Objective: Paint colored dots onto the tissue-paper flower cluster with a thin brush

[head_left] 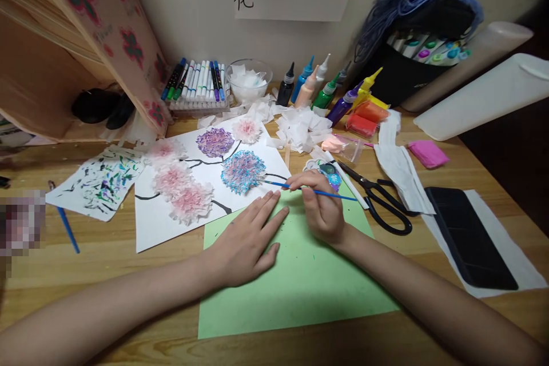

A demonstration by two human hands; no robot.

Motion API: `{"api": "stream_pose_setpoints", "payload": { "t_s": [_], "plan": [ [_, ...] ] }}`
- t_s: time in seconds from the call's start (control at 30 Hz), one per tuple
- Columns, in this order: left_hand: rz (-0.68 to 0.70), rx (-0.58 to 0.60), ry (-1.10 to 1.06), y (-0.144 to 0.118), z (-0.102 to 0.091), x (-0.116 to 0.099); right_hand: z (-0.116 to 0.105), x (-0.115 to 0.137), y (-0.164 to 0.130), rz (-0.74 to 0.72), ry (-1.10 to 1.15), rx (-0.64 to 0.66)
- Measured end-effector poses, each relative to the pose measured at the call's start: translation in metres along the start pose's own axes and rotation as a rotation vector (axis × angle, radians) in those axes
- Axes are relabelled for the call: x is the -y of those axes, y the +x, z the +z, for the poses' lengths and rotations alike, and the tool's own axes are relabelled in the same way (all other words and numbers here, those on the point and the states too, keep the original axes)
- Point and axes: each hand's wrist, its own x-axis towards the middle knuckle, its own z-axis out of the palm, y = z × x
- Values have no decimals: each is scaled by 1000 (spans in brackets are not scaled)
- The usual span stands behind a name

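Note:
My right hand (322, 209) is closed around a blue paintbrush (319, 191). The brush tip meets the right edge of a blue-and-pink tissue flower (243, 171) on a white sheet (156, 234). Fingers stretched out, my left hand (251, 240) lies flat over a green sheet (300, 297), its fingertips near the white sheet's lower edge. Pink-and-white tissue flowers (191, 201), a purple one (214, 142) and black painted branches (223, 206) share the white sheet. Just right of my right hand is a palette (329, 174) with blue and purple paint, partly hidden.
Black scissors (377, 194) and a phone (472, 240) lie to the right. Paint bottles (306, 88), torn tissue (302, 127), a glass bowl (249, 83) and markers (197, 81) line the back. At left are a paint-smeared paper (100, 183) and another brush (67, 229).

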Motion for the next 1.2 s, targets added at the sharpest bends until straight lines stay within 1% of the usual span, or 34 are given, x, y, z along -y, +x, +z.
{"api": "stream_pose_setpoints", "payload": {
  "t_s": [0.07, 0.23, 0.37, 0.4, 0.53, 0.6, 0.7, 0.77, 0.87, 0.93, 1.0, 1.07, 1.2],
  "plan": [
    [-3, -7, -11, 0, 1, 0, -1, -1, -1, 3, 16, -25],
    [-7, -10, -27, -1, 1, 0, -1, 0, 1, -28, -10, 50],
    [-5, 0, -4, 0, 0, 0, -2, -2, 1, -7, -2, -36],
    [-4, 7, 4, 0, 0, 0, -2, -2, 1, -9, 8, -35],
    [-5, 5, 9, 0, 0, 0, -2, -1, 2, -40, -2, 68],
    [-14, -14, 17, -1, 0, -1, -5, 0, 3, -47, -11, 48],
    [-16, -29, 69, -2, -1, -3, -21, -4, 4, -49, -6, -74],
    [-6, -40, 120, -2, -2, -5, -37, -10, 4, -57, -47, -183],
    [-1, -79, 183, -3, -1, -7, -67, -23, 0, -16, -161, -407],
    [-4, -101, 208, -4, 0, -7, -84, -31, -4, 14, -229, -478],
    [-3, -111, 219, -4, 1, -6, -95, -37, -8, 31, -279, -511],
    [-4, -112, 211, -4, 1, -5, -100, -39, -11, 24, -316, -499],
    [31, -106, 164, -4, 1, -2, -100, -38, -11, -13, -349, -346]
  ]
}}
